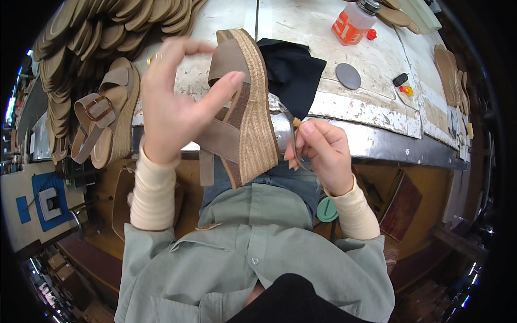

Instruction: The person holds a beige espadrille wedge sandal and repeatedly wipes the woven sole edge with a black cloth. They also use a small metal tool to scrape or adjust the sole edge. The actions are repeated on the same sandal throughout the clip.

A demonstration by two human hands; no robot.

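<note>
A wedge sandal (253, 118) with taupe straps and a braided rope-covered sole lies on its side across the table's front edge, toe pointing away from me. My left hand (180, 99) is over its left side, thumb and forefinger spread wide near the toe strap (229, 58); the forefinger is slightly blurred. Right of the sole, my right hand (323, 151) pinches a thin, curved metal tool (287, 112) whose tip points toward the sole. A small yellowish lump (297, 123) shows by the right fingertips. The tool's exact kind is unclear, partly hidden by my fingers.
A buckled taupe sandal (99, 116) stands at left, below heaped insoles (107, 27). Black cloth (293, 72) lies behind the work. Farther right are a grey disc (348, 76), a metal-capped bottle (355, 21), a small black object (400, 79) and more soles (446, 72).
</note>
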